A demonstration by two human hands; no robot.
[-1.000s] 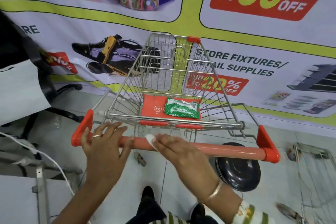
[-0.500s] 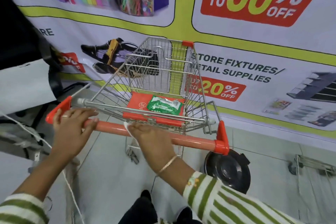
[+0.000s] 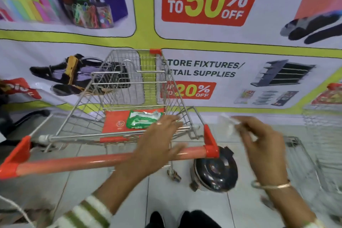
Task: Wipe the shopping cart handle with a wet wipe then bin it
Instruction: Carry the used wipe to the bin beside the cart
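Observation:
A small wire shopping cart [image 3: 129, 87] stands in front of me with an orange handle [image 3: 74, 163] across its near side. My left hand [image 3: 157, 146] lies over the right part of the handle, fingers spread. My right hand [image 3: 259, 146] is off the handle, to the right of the cart, pinching a white wet wipe [image 3: 229, 126] that is blurred by motion. A round black bin [image 3: 215, 172] with a closed lid stands on the floor below the handle's right end. A green wipe packet [image 3: 142, 119] lies on the cart's orange seat flap.
A printed sale banner [image 3: 212, 2] covers the wall behind the cart. A wire rack [image 3: 303, 157] lies on the tiled floor at the right. A white cable [image 3: 16, 209] runs at the lower left. My dark shoes [image 3: 183, 218] show at the bottom edge.
My right hand lifted off the handle with the wipe and swung right, past the cart's end. My left hand slid from the handle's left end to its right part. The view shifted right.

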